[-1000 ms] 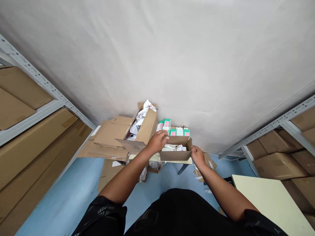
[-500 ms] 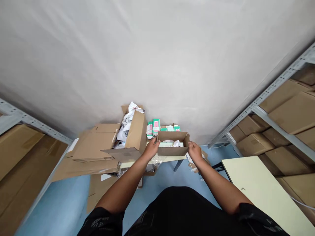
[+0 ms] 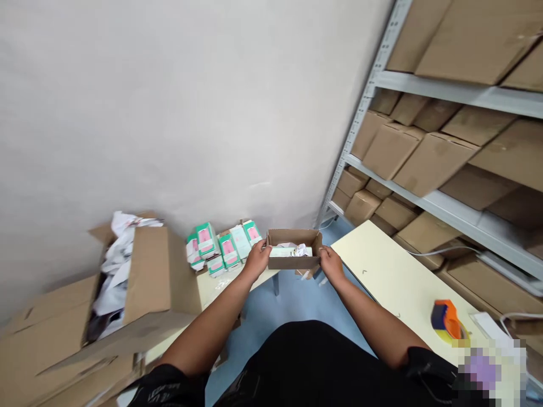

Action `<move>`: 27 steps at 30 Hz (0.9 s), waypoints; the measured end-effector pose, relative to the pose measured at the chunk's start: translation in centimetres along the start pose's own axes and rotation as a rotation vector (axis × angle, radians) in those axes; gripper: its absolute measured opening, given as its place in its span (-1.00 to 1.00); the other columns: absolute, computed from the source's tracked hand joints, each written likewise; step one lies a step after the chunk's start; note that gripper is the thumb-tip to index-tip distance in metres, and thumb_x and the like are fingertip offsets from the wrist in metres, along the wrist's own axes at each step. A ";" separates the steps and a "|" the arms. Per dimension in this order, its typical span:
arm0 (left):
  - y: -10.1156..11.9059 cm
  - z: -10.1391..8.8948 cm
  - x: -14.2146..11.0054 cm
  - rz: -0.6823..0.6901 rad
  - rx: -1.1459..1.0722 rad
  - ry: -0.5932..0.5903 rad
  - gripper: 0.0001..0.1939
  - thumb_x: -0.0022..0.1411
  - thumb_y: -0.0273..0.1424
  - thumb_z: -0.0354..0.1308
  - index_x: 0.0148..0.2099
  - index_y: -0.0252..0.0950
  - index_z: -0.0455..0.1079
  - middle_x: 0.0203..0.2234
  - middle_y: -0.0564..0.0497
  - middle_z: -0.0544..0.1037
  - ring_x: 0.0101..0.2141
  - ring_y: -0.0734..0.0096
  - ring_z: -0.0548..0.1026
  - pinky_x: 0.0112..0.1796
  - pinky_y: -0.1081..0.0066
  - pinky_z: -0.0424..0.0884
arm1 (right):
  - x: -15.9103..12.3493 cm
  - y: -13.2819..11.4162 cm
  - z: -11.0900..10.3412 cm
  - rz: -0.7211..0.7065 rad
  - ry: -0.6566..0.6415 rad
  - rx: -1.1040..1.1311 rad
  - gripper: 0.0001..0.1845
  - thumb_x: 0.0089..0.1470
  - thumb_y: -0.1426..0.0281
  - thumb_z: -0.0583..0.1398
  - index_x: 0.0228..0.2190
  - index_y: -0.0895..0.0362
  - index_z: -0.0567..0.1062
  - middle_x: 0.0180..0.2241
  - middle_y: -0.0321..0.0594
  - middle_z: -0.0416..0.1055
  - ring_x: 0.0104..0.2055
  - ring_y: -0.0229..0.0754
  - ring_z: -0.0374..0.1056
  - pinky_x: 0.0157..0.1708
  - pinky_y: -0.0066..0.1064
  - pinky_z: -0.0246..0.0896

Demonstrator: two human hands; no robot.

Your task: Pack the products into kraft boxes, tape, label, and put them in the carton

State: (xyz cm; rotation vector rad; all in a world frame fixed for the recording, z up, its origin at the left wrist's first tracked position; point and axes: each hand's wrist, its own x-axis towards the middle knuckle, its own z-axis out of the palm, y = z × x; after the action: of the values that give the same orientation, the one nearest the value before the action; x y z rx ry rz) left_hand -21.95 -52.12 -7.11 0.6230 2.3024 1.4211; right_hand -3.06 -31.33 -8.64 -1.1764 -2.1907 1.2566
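Note:
I hold a small open cardboard box (image 3: 293,262) in the air between both hands. My left hand (image 3: 256,260) grips its left end and my right hand (image 3: 330,264) grips its right end. Inside the box lie a pale green packet and some crumpled white paper. The box hangs over the gap between two pale tables. Several green and pink product boxes (image 3: 223,249) stand on the left table just beyond my left hand.
A large open carton (image 3: 148,282) stuffed with white wrapping sits at the left, with flattened cartons (image 3: 46,350) beside it. A pale yellow table (image 3: 394,277) at the right carries an orange tape dispenser (image 3: 446,321). Metal shelving (image 3: 424,96) full of brown cartons stands on the right.
I have lifted the small box off the left table and swung it, and my view, to the right. The right-hand table and shelving have come into view.

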 end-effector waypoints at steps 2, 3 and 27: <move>1.2 2.9 1.2 0.014 0.027 -0.033 -0.59 0.31 -0.28 0.08 0.13 -0.28 0.50 -0.01 -0.16 0.62 -0.01 0.08 0.56 0.01 0.20 0.43 | 0.3 1.6 -2.5 0.054 0.049 0.033 -0.48 0.21 0.10 0.02 -0.08 0.05 0.64 -0.06 -0.14 0.62 0.02 0.03 0.47 0.02 -0.27 0.31; 1.7 4.5 1.8 0.015 0.041 -0.049 -0.59 0.31 -0.28 0.09 0.13 -0.28 0.50 0.01 -0.17 0.61 0.00 0.08 0.55 0.02 0.20 0.42 | 0.5 2.5 -3.8 0.077 0.073 0.049 -0.49 0.20 0.10 0.03 -0.09 0.05 0.64 -0.07 -0.15 0.62 0.01 0.02 0.47 0.00 -0.28 0.31; 17.1 40.4 2.7 0.215 0.162 -0.532 -0.62 0.35 -0.27 0.03 0.09 -0.24 0.51 -0.02 -0.12 0.64 -0.03 0.13 0.57 -0.02 0.24 0.43 | 1.5 22.6 -31.4 0.387 0.413 0.123 -0.48 0.19 0.10 0.00 -0.16 0.07 0.64 -0.16 -0.13 0.62 -0.06 0.05 0.48 -0.05 -0.25 0.32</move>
State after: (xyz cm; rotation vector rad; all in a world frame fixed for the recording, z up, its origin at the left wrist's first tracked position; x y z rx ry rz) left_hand -0.23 -13.93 -9.19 1.1688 1.9714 0.9939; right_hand 27.18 -7.27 -10.56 -1.6880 -1.6176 1.1366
